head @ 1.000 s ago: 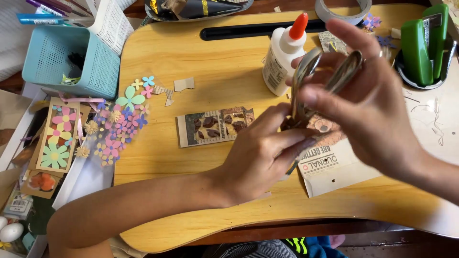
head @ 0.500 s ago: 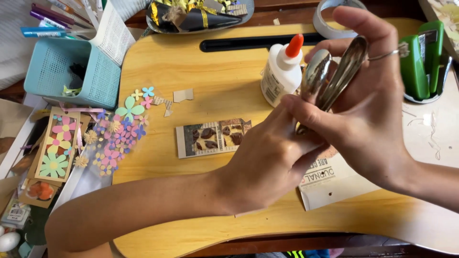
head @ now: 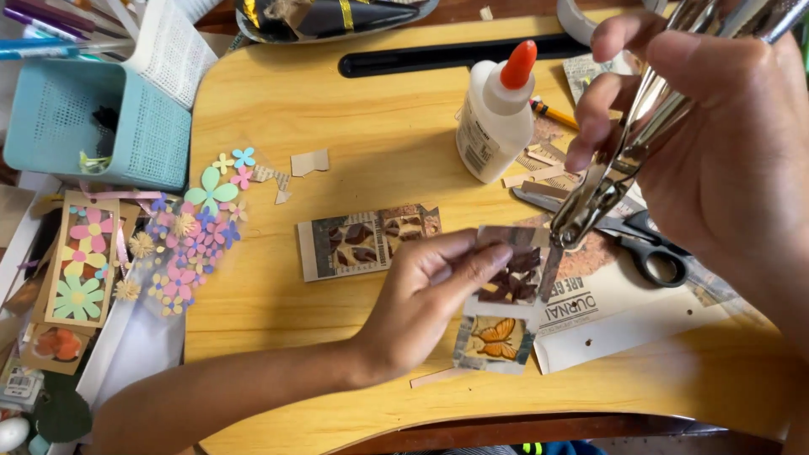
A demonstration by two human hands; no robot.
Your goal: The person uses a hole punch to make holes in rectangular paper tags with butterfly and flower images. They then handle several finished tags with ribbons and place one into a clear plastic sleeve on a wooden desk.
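My left hand (head: 425, 291) pinches a small paper strip (head: 504, 303) printed with brown leaves and an orange butterfly, held just above the wooden lap desk (head: 362, 126). My right hand (head: 725, 143) grips a silver metal hole punch (head: 628, 152), whose jaw sits at the strip's upper right edge. A second printed strip (head: 366, 240) lies flat on the desk to the left of my left hand.
A white glue bottle (head: 497, 114) with an orange cap stands behind. Black-handled scissors (head: 640, 240) and a printed paper sheet (head: 615, 316) lie at the right. Paper flowers (head: 198, 227), a teal basket (head: 101, 126) and craft scraps fill the left side.
The view has moved closer. My left hand has drawn the butterfly strip down and out into full view, and the punch in my right hand has risen and tilted, its jaw now at the strip's edge.
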